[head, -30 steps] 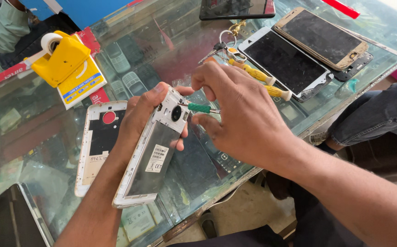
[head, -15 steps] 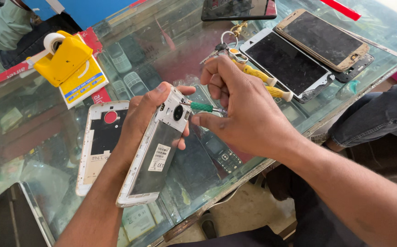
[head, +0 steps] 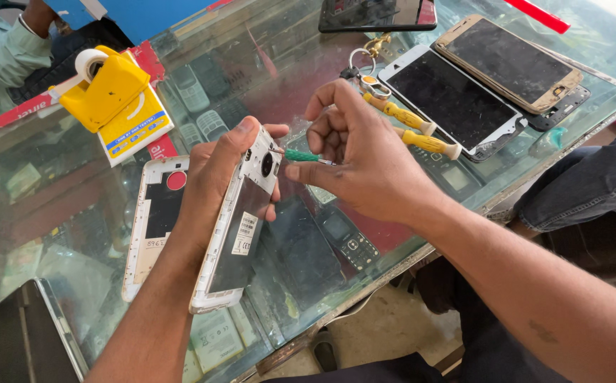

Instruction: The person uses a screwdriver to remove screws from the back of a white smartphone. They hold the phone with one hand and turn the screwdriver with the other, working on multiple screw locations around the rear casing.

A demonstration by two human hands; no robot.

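Green-handled screwdriver [head: 301, 154] sits pinched in the right hand [head: 364, 159] fingers, tip at a screw beside the camera of the opened phone [head: 240, 220], which the left hand [head: 212, 181] fingers wrap above the glass worktop [head: 59, 213]. Judged step: unscrewing; next needs steady turning. Detached back cover [head: 153, 220], yellow screwdrivers [head: 414, 128] and other phones [head: 478, 85] lie nearby, not obstructing.

A glass counter top [head: 74, 234] fills most of the view, and daylight reflects on it. Under the glass, old keypad phones [head: 201, 106] lie on display. The counter has a metal edge [head: 364, 291] at the front. Below it there is a grey concrete floor [head: 386, 330] with a dark sandal [head: 324, 349].
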